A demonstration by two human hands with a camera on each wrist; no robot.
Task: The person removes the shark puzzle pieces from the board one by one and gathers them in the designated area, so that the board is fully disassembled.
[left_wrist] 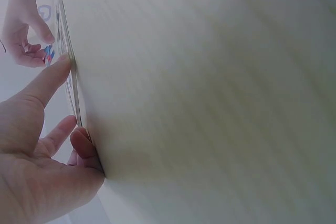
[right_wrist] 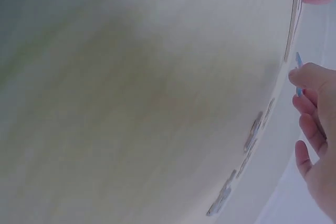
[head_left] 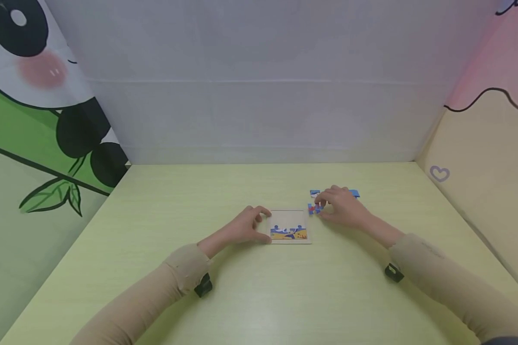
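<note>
A square, pale jigsaw puzzle tray (head_left: 288, 218) lies on the table, its lower part filled with joined pieces (head_left: 288, 233) in blue, white and orange. My left hand (head_left: 246, 225) holds the tray at its left side, thumb at the near corner and index finger at the far one. Just beyond the tray's right edge, my right hand (head_left: 343, 207) pinches a blue and red puzzle piece (head_left: 314, 209) between thumb and fingers. That piece (right_wrist: 298, 59) is seen edge-on in the right wrist view, raised off the table. The right hand's other fingers are loosely bent.
Loose blue puzzle pieces (head_left: 354, 193) lie behind the right hand, partly hidden by it; another piece (head_left: 314, 192) lies to their left. Several flat pieces (right_wrist: 252, 132) show edge-on in the right wrist view. A pale wall (head_left: 259, 120) rises behind the table (head_left: 259, 297).
</note>
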